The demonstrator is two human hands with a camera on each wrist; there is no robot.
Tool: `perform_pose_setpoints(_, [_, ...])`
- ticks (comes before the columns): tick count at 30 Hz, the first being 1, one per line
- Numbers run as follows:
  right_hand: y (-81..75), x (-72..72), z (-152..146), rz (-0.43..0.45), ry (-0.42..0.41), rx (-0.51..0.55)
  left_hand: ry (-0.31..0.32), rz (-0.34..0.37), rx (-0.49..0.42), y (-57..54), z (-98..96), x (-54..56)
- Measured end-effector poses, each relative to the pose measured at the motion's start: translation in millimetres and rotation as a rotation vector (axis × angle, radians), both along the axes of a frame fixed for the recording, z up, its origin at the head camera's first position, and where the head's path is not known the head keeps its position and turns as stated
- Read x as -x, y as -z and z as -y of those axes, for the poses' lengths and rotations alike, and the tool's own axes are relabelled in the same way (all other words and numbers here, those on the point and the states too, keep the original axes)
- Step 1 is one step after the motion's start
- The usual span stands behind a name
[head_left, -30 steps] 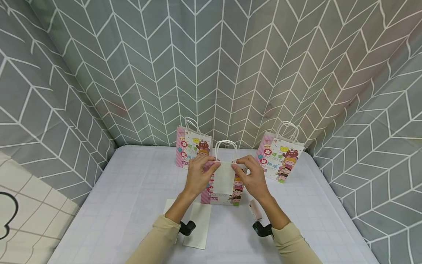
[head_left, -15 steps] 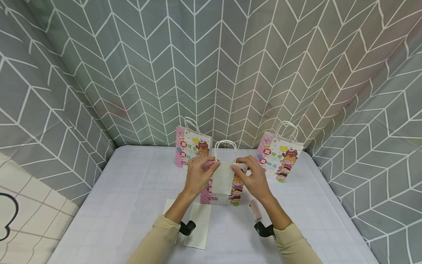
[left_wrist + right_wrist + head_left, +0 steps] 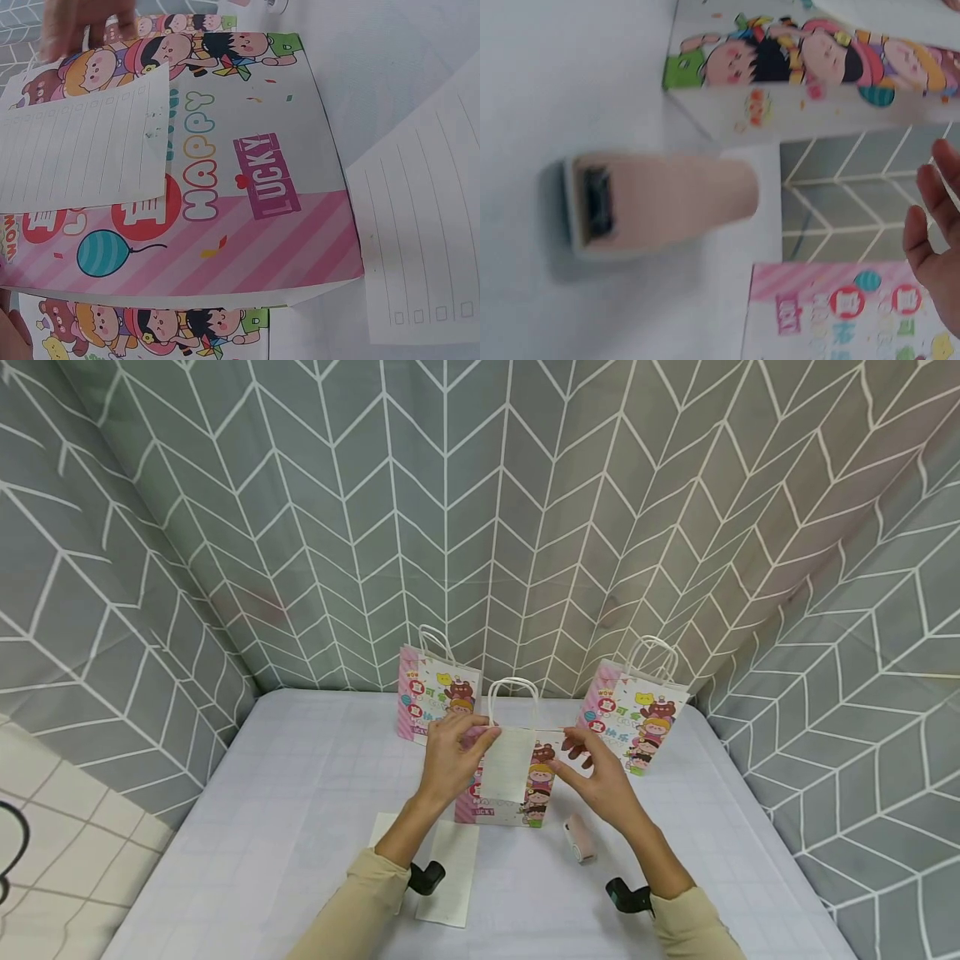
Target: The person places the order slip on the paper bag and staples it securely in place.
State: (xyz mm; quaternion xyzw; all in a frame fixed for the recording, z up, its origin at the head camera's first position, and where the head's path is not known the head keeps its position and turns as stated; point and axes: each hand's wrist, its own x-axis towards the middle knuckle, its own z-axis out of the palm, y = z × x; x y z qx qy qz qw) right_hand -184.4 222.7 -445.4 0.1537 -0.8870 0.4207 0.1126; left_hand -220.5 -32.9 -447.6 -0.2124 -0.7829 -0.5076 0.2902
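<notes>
counting one middle bag [image 3: 542, 785], one left bag [image 3: 441, 693] and one right bag [image 3: 630, 718], three in all, on one white table [image 3: 292, 802]. counting one front paper [image 3: 507, 772] against the middle bag and two table papers [image 3: 450, 877] by the left sleeve [image 3: 363, 902], three too. pinching the middle bag's top and the front paper with the left hand [image 3: 454, 750]. loose, spread fingers on the right hand [image 3: 602, 775] by the bag's right edge; hard to tell if touching. one pink gadget [image 3: 580, 838] near the bag.

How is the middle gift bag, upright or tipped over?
Upright: the middle gift bag stands on the table, its white handles pointing up.
</notes>
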Motion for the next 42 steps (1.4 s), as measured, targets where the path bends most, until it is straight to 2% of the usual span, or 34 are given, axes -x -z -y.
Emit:
perform_pose_setpoints(5, [8.5, -3.1, -13, 0.087, -0.002, -0.058, 0.003, 0.009, -0.005, 0.3, 0.5, 0.0])
perform_pose_setpoints(11, [20.3, -6.4, -32, 0.239, -0.001, -0.148, 0.007, 0.015, -0.006, 0.2, 1.0, 0.8])
perform_pose_setpoints(18, [30.9, -10.8, -52, 0.370, -0.054, -0.251, 0.007, 0.018, 0.000, -0.2, 1.1, 1.0])
perform_pose_setpoints(26, [35.0, -19.2, -60, 0.559, -0.016, -0.344, 0.013, 0.020, -0.001, -0.2, 1.1, 1.4])
perform_pose_setpoints(42, [36.8, -24.1, -53, 0.621, -0.047, -0.374, 0.005, 0.008, -0.003, 0.5, 0.1, 1.9])
